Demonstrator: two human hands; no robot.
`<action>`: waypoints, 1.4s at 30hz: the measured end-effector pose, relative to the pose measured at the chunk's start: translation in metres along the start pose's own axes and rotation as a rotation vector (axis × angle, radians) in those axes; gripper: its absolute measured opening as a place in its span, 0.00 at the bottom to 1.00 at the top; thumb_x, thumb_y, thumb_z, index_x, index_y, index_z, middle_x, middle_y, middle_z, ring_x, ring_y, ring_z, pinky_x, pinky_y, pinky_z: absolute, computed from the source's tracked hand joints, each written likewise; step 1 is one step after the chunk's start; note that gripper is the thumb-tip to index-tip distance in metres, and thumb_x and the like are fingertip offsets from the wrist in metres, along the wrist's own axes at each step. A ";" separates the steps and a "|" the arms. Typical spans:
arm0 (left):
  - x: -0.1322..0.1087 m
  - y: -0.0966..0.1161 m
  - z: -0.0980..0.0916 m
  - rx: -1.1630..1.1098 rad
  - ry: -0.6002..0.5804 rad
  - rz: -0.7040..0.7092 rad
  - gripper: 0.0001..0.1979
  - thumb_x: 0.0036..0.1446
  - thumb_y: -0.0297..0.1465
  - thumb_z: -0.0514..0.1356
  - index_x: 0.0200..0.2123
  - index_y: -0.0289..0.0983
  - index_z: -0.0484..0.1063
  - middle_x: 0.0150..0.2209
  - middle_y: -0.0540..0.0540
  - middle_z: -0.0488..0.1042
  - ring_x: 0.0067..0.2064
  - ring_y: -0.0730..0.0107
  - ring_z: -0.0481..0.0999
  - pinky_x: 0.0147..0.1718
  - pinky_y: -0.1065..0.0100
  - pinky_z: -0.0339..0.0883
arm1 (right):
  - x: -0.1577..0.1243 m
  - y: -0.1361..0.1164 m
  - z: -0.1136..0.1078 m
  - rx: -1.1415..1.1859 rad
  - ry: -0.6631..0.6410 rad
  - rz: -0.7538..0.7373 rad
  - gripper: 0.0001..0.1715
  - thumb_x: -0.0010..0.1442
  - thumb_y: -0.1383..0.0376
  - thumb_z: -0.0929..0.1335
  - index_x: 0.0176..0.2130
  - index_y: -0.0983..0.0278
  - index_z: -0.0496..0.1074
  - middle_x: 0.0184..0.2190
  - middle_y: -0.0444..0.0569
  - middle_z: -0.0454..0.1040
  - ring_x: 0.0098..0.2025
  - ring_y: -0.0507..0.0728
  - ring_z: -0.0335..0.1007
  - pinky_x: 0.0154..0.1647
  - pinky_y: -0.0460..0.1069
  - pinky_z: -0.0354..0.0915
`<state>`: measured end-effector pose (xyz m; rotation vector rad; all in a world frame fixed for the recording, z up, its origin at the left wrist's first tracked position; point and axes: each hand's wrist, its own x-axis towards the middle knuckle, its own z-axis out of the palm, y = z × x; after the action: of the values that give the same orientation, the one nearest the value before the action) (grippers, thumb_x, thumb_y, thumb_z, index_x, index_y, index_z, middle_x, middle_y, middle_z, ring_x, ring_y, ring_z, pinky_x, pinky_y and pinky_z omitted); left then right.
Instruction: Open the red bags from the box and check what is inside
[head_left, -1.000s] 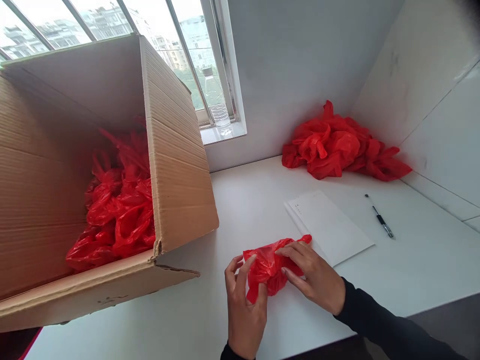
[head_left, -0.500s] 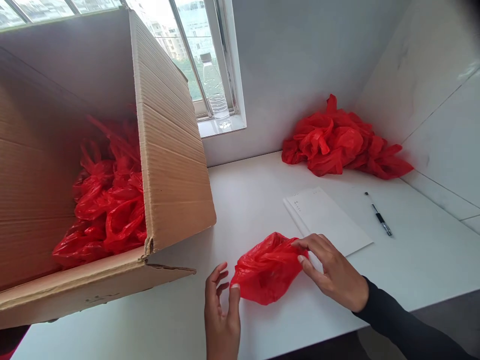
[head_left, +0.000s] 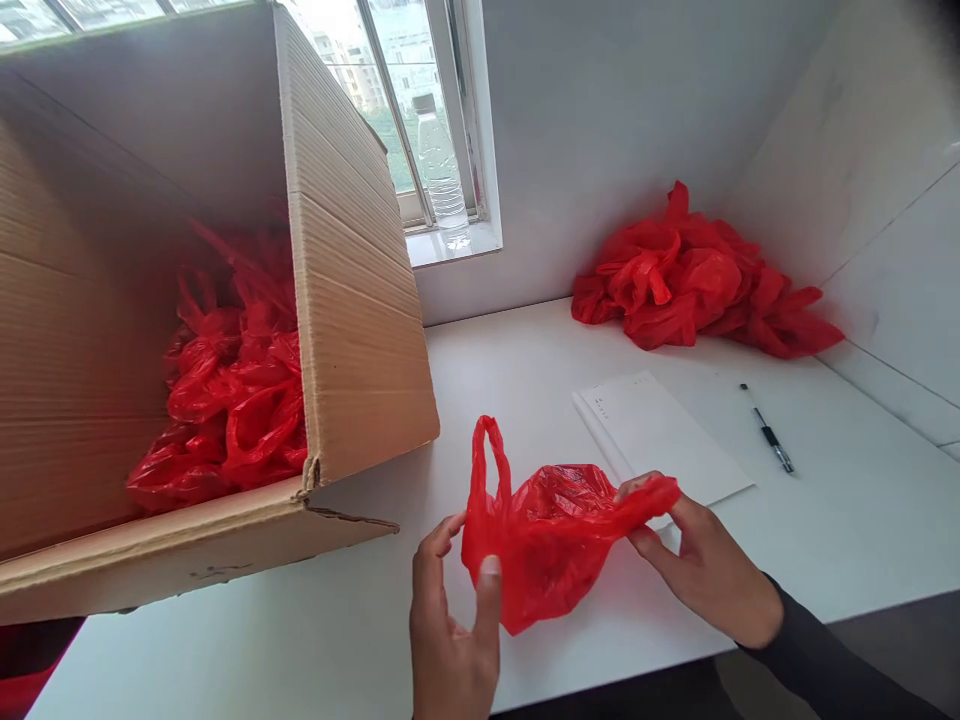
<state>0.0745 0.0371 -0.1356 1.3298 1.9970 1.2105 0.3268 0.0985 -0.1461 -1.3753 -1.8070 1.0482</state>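
Holding a crumpled red plastic bag (head_left: 551,540) between them just above the near edge of the white table (head_left: 525,390), both hands grip it in the head view: the left hand (head_left: 450,625) pinches the bag's left side between thumb and fingers, and the right hand (head_left: 701,560) pinches the right end, which is drawn out toward the right. One loop handle of the bag stands up at its left end, and the bag's lower part hangs down toward the tabletop. A dark sleeve covers the right forearm. To the left, a large cardboard box (head_left: 352,330) lies on its side with its opening toward the camera, and a heap of red bags (head_left: 232,400) fills its inside. Behind the right hand, a sheet of white paper (head_left: 660,435) lies flat, with a pen (head_left: 769,440) to its right. A pile of red bags (head_left: 697,275) sits in the far corner against the wall. A clear bottle (head_left: 439,165) stands on the windowsill.
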 end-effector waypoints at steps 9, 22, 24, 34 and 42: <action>0.004 0.009 -0.011 0.021 0.099 0.115 0.05 0.62 0.37 0.62 0.40 0.46 0.76 0.42 0.48 0.71 0.46 0.63 0.71 0.43 0.67 0.65 | -0.019 -0.023 -0.020 0.022 -0.060 -0.036 0.07 0.69 0.56 0.63 0.43 0.54 0.66 0.41 0.44 0.71 0.43 0.56 0.69 0.44 0.52 0.64; 0.001 0.021 -0.030 -0.625 -0.297 -0.244 0.19 0.47 0.50 0.67 0.31 0.40 0.73 0.33 0.46 0.74 0.31 0.64 0.73 0.25 0.71 0.67 | 0.004 -0.045 0.004 -0.568 -0.426 0.013 0.13 0.65 0.56 0.62 0.46 0.55 0.70 0.25 0.43 0.72 0.30 0.60 0.68 0.31 0.52 0.54; 0.000 0.033 -0.026 -0.615 -0.242 -0.335 0.23 0.43 0.49 0.71 0.29 0.40 0.66 0.30 0.50 0.71 0.27 0.71 0.69 0.23 0.75 0.63 | 0.007 -0.045 0.006 -0.567 -0.410 -0.005 0.08 0.66 0.61 0.61 0.39 0.56 0.69 0.27 0.42 0.72 0.30 0.58 0.67 0.31 0.51 0.54; 0.006 0.072 -0.042 -0.370 -0.129 -0.500 0.30 0.46 0.49 0.70 0.49 0.46 0.67 0.21 0.54 0.73 0.20 0.73 0.69 0.22 0.75 0.64 | 0.021 -0.080 -0.022 -0.103 -0.195 0.025 0.09 0.66 0.58 0.64 0.34 0.57 0.67 0.32 0.40 0.70 0.35 0.52 0.66 0.31 0.48 0.58; 0.007 0.076 -0.050 -0.447 -0.176 -0.547 0.35 0.38 0.46 0.75 0.47 0.41 0.67 0.23 0.51 0.75 0.22 0.75 0.68 0.23 0.76 0.65 | 0.014 -0.086 -0.029 -0.146 -0.086 0.021 0.08 0.66 0.56 0.65 0.37 0.56 0.69 0.31 0.42 0.70 0.32 0.53 0.67 0.29 0.48 0.62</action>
<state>0.0715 0.0340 -0.0444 0.5948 1.6731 1.1309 0.3077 0.1065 -0.0560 -1.4568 -1.9698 1.0175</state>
